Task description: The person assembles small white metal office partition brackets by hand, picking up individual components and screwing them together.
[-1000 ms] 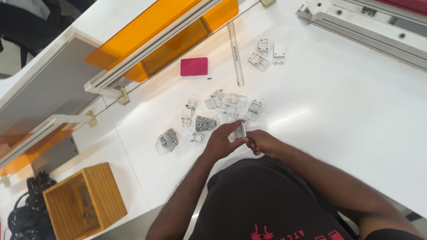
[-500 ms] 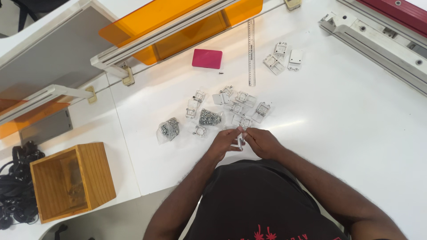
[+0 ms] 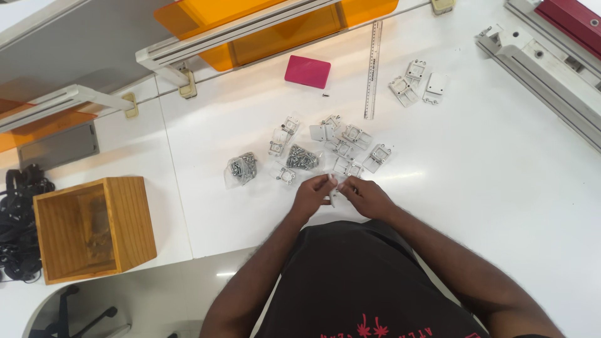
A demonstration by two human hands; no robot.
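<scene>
Your left hand (image 3: 311,195) and right hand (image 3: 366,196) meet at the near edge of the white table (image 3: 501,188), fingers pinched together on a small white plastic part (image 3: 332,189) between them; just beyond lie more such parts (image 3: 350,141) and two bags of screws (image 3: 241,168).

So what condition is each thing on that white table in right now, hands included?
left hand: pinching a small white part
right hand: pinching the same part
small white part: held between both hands, above the table
clear bag of screws: lying flat on the table
loose pile of screws: heaped beside the brackets
white brackets: scattered, untouched
steel ruler: lying flat
pink card: lying flat
wooden box: open top
</scene>
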